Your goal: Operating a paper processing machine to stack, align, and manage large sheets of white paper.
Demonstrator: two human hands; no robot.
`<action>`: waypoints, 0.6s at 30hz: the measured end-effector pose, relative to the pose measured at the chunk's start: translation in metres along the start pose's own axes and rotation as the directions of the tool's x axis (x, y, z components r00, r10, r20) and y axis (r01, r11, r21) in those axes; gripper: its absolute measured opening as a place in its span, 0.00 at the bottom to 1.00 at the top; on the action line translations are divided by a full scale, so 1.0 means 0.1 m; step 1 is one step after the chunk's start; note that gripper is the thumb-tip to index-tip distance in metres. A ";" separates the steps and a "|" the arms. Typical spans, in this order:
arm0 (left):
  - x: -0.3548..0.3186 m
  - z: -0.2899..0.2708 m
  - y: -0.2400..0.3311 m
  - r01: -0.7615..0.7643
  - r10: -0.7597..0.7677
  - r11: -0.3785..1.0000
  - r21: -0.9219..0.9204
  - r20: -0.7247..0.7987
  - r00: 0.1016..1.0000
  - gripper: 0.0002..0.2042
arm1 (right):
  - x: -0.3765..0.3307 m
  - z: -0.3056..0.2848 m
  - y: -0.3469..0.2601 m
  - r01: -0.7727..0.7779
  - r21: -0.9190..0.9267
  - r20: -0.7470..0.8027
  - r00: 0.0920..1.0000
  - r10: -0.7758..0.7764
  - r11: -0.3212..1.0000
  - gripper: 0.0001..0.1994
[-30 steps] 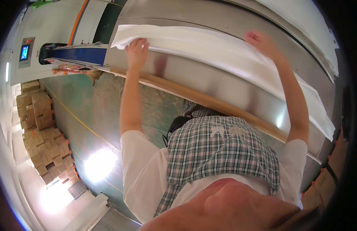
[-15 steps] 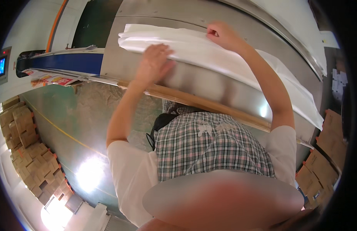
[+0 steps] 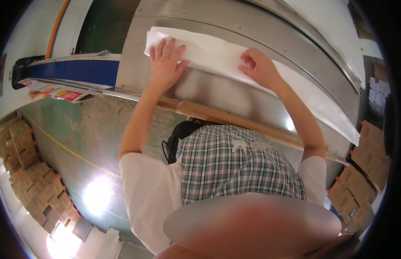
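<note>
A long folded white sheet [image 3: 213,48] lies across the steel table [image 3: 205,93], running from upper left down to the right; whether it is cloth, paper or film I cannot tell. My left hand [image 3: 165,64] rests on its left end, fingers spread and palm down, with the thumb by the near edge. Over the middle of the sheet is my right hand [image 3: 262,69], its fingers loosely bent and a gap showing between thumb and forefinger. Nothing shows in that gap. My right forearm crosses over the strip's near edge.
Brown tape or board [image 3: 200,110] runs along the table's near edge, close to my apron [image 3: 235,168]. At the left a blue panel [image 3: 75,72] adjoins the table, with printed sheets [image 3: 64,93] below. Cardboard stacks stand at left [image 3: 36,190] and right [image 3: 354,185].
My left hand has moved up and left onto the sheet's end. My right hand has come down slightly, its fist loosening. The strip looks narrower and flatter at its left and right parts.
</note>
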State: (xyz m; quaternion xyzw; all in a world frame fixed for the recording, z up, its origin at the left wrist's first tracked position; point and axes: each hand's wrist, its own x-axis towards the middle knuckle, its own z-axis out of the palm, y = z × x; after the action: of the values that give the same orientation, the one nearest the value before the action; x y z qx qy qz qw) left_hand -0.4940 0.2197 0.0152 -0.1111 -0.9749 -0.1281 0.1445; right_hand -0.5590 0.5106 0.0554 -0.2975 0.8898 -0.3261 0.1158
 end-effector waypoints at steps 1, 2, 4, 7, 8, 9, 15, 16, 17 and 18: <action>-0.02 -0.01 -0.03 0.002 -0.003 1.000 -0.024 -0.019 1.000 0.20 | 0.11 -0.01 -0.04 -0.019 0.049 0.005 1.000 0.018 0.999 0.12; -0.04 -0.03 -0.03 0.004 -0.004 1.000 -0.022 -0.017 1.000 0.20 | 0.21 0.00 -0.09 -0.038 0.098 0.010 0.999 0.037 0.994 0.13; -0.10 -0.09 0.04 -0.041 0.043 0.997 -0.062 0.035 0.998 0.20 | 0.40 0.06 -0.27 -0.018 0.097 0.014 1.000 0.016 0.995 0.13; -0.15 -0.13 0.22 -0.102 0.113 0.988 -0.115 0.091 0.989 0.20 | 0.71 0.24 -0.46 -0.078 0.090 0.069 0.995 0.072 0.993 0.15; -0.16 -0.13 0.25 -0.099 0.109 0.989 -0.112 0.088 0.990 0.20 | 0.81 0.29 -0.48 -0.158 0.087 0.124 0.981 0.146 0.984 0.16; -0.17 -0.12 0.27 -0.120 0.133 0.984 -0.135 0.091 0.987 0.19 | 0.90 0.36 -0.45 -0.153 0.084 0.125 0.982 0.142 0.985 0.16; -0.20 -0.12 0.25 -0.118 0.133 0.974 -0.193 0.066 0.989 0.20 | 0.83 0.48 -0.67 0.002 0.426 0.083 0.996 -0.041 0.905 0.08; -0.20 -0.11 0.24 -0.127 0.139 0.971 -0.204 0.049 0.989 0.20 | 0.70 0.41 -0.78 0.156 0.388 -0.073 0.988 -0.139 0.908 0.06; -0.20 -0.11 0.24 -0.120 0.132 0.971 -0.205 0.047 0.990 0.20 | 0.63 0.38 -0.84 0.301 0.329 -0.226 0.945 -0.235 0.895 0.04; -0.19 -0.10 0.23 -0.108 0.119 0.976 -0.188 0.047 0.992 0.21 | 0.60 0.40 -0.84 0.302 0.329 -0.220 0.946 -0.238 0.895 0.04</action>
State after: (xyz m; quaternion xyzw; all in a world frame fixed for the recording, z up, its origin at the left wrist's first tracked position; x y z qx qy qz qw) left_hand -0.4677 0.2352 0.0231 -0.1832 -0.9546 -0.2062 0.1122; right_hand -0.5524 0.4021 0.0789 -0.3627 0.7717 -0.5206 0.0434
